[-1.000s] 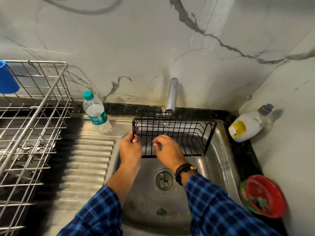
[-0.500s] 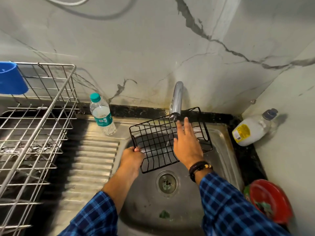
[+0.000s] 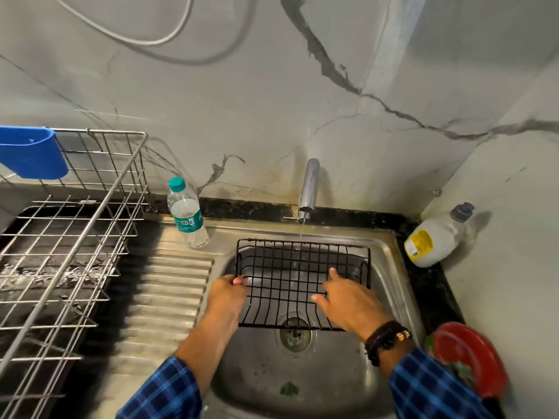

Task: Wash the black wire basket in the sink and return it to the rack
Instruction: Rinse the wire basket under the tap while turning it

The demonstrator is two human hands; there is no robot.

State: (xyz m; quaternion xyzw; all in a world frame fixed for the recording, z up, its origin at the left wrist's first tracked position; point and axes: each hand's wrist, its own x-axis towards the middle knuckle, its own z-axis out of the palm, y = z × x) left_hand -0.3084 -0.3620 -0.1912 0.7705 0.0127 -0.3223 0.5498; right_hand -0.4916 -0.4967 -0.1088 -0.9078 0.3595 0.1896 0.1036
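two hands on black wire basket | left hand clenched on rim, right hand released, laid flat | slip risked under tap stream

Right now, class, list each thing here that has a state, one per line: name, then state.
tap: running
black wire basket: held over the sink, under the stream
left hand: gripping the basket's left edge
right hand: open, flat on the basket
water bottle: capped, upright
white bottle: capped, leaning
sink: unplugged
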